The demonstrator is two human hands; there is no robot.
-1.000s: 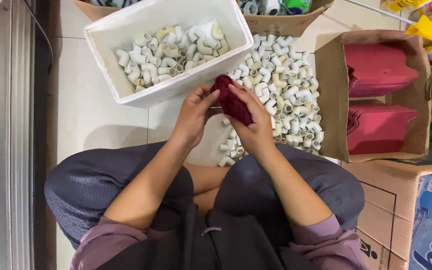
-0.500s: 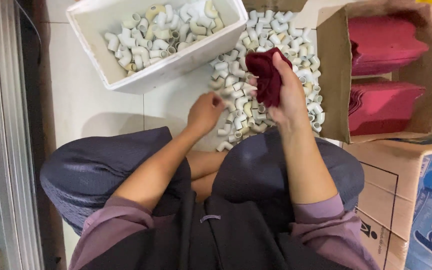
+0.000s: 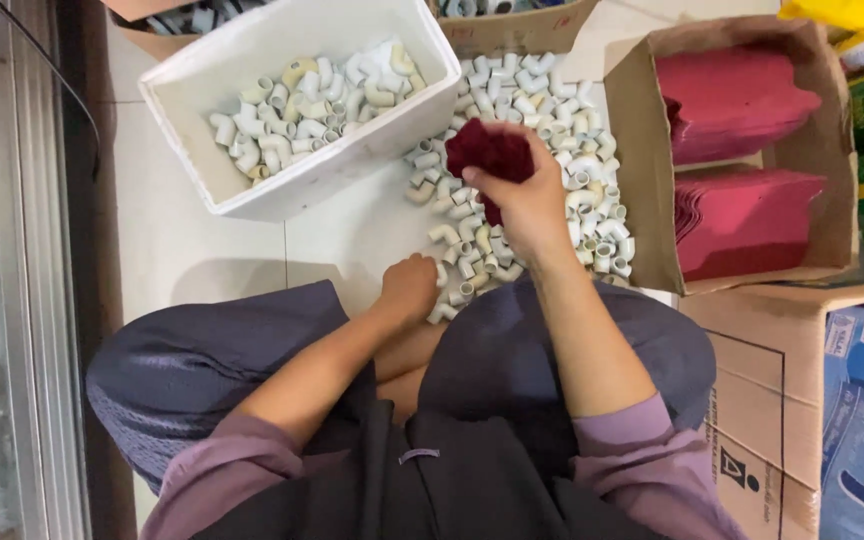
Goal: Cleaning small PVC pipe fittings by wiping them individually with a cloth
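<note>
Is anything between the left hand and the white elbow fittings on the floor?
Nothing visible. The left hand rests at the near edge of the pile of white elbow fittings, fingers right at them. The right hand holds a dark red cloth above the pile, farther off.

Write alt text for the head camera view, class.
A seated person's right hand holds a dark red cloth above a pile of white pipe elbows on the floor; the left hand reaches the pile's near edge.

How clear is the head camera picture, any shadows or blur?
Head view: even, soft light; right hand gripping the dark red cloth is sharp, left hand too; a soft shadow lies on the white floor tiles beside the knee.
</note>
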